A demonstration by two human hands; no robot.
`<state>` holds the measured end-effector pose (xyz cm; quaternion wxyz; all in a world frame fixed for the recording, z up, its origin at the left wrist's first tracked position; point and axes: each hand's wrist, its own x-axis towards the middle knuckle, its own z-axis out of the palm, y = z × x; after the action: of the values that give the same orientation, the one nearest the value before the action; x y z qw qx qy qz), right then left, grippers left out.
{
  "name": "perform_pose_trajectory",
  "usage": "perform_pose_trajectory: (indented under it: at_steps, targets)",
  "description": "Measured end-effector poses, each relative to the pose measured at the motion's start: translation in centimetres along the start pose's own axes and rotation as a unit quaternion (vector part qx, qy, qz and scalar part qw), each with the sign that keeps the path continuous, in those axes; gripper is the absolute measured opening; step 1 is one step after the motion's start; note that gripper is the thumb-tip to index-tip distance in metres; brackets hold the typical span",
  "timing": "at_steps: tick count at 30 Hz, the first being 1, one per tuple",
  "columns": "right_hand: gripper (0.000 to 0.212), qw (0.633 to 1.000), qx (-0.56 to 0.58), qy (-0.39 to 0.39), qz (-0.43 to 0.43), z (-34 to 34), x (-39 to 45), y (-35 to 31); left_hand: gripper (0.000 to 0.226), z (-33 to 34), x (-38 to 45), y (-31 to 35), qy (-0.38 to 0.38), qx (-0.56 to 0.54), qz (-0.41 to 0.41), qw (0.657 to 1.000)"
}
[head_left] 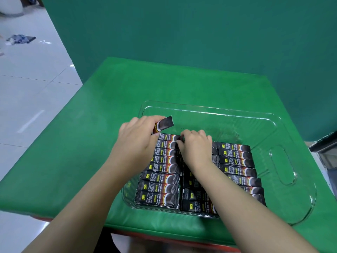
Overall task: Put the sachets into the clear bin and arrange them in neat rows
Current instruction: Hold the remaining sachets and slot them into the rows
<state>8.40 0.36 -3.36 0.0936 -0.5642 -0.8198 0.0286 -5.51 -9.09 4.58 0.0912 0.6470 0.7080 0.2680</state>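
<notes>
left hand (138, 136) gripping one sachet (164, 124) just above left row. right hand (196, 146) beside it, fingertips curled onto top sachets (160, 172) inside clear bin (284, 161).

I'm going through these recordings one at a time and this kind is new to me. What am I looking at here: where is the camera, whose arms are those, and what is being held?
There is no machine here. The single picture comes from a wide-angle camera worn on a person's head, looking forward and down, so the two bare arms reaching in from the bottom edge are that person's own.

On a green table stands a clear bin, a shallow transparent tray with a handle cut-out on its right side. Its near part is filled with rows of dark coffee sachets lying flat side by side; its far part is bare.

The left hand holds one loose sachet raised above the far end of the left row. The right hand is curled down on the middle rows, its fingertips at a sachet's end; I cannot tell whether it pinches it.
</notes>
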Motion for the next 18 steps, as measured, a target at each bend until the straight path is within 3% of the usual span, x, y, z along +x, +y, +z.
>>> perform_pose_trajectory:
  at_steps: [7,10,14,18]
  targets:
    - [0.027,0.999,0.043,0.004,0.002,-0.1,-0.3,-0.5,0.049,-0.1,-0.3,0.1,-0.002,-0.006,-0.002,1.0]
    - [0.026,0.984,0.176,0.028,0.004,-1.7,-1.0,-0.1,0.049,-0.2,-0.4,0.3,-0.003,-0.016,-0.008,1.0]
    - [0.018,0.885,0.465,0.017,0.002,-4.8,-2.8,-0.7,0.047,-0.2,-0.4,0.4,-0.006,0.002,-0.003,1.0]
    - [0.011,0.801,0.598,-0.028,-0.004,-6.8,-3.4,-1.9,0.05,0.0,-0.3,0.0,-0.015,0.041,0.011,0.999]
